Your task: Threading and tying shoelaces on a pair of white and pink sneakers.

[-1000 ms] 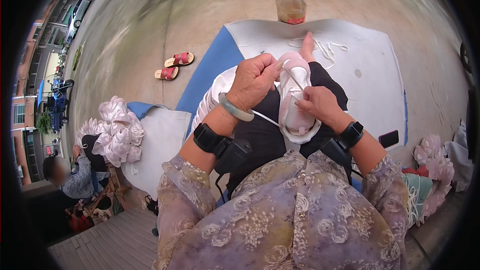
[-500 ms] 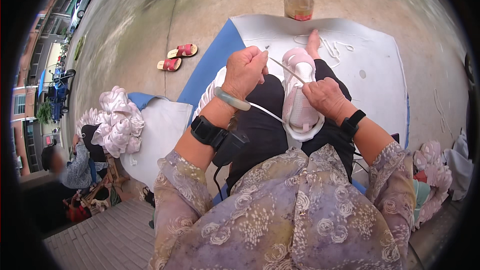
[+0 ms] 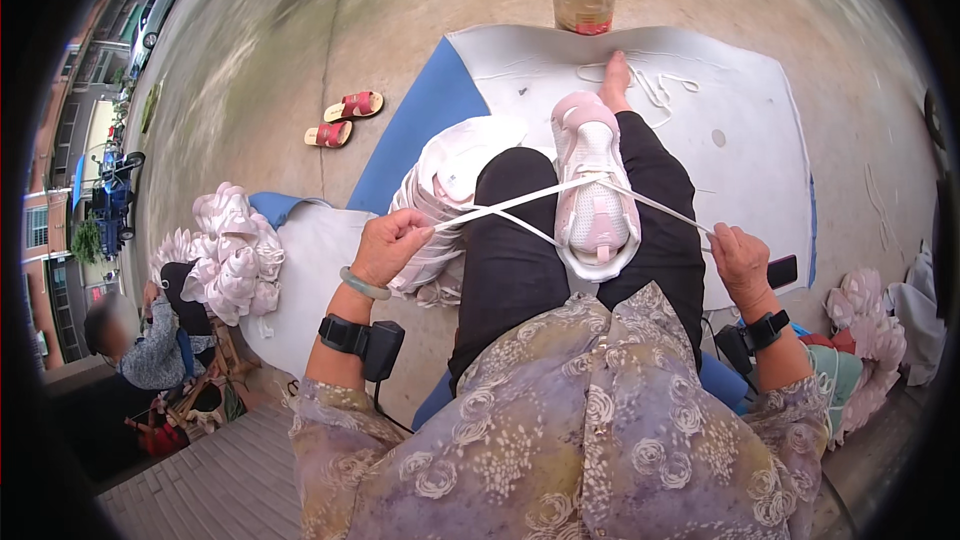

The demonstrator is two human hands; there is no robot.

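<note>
A pink and white shoe upper (image 3: pixel 592 140) lies lengthwise across my thighs, its white mesh facing up. A white shoelace (image 3: pixel 520 202) runs out from its eyelets to both sides. My left hand (image 3: pixel 388 248) pinches one stretch of the lace to the left of my knees. My right hand (image 3: pixel 742 260) pinches the other stretch, which is drawn out to the right. Another strand of lace crosses over my left thigh to the near part of the upper. Beside my left leg lies a pile of white and pink shoe uppers (image 3: pixel 425 240), partly hidden by my leg.
A white sheet with a blue underside (image 3: pixel 740 90) covers the ground, with loose laces (image 3: pixel 650 90) on it. Beyond stands an oil-type jug (image 3: pixel 583 2); red slippers (image 3: pixel 345 120) lie left. More uppers (image 3: pixel 235 250) are heaped near a seated person (image 3: pixel 150 340). A phone (image 3: pixel 782 271) lies right.
My hands have moved apart and nearer to me, drawing the lace out to both sides of the upper. The pile by my left leg has come into fuller view.
</note>
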